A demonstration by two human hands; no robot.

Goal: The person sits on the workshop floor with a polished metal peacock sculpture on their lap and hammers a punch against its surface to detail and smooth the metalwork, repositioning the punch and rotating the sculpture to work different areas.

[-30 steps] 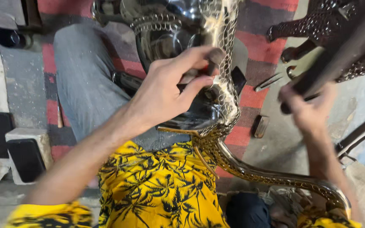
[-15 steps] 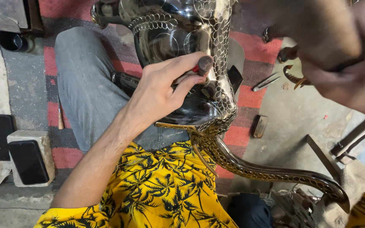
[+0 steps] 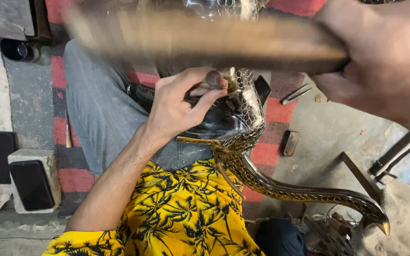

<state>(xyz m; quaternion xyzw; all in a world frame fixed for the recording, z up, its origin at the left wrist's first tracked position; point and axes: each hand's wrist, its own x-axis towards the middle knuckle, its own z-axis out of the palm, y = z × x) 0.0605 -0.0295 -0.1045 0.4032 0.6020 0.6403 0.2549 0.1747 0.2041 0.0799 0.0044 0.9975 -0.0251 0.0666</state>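
The metal piece [image 3: 243, 128] lay across my lap, shiny, its curved leg [image 3: 309, 194] running off to my right over the floor [image 3: 328, 132]. Scale patterning already covered its edge and the leg; the dark polished belly showed none, so I judged much chasing was left. My left hand [image 3: 176, 106] pinched a punch [image 3: 213, 78] against the patterned edge, fingers closed on it. My right hand [image 3: 380, 61] was wrapped tight around a blurred hammer handle [image 3: 205, 40], raised above the punch. Loose tools [image 3: 296, 94] lay nearby.
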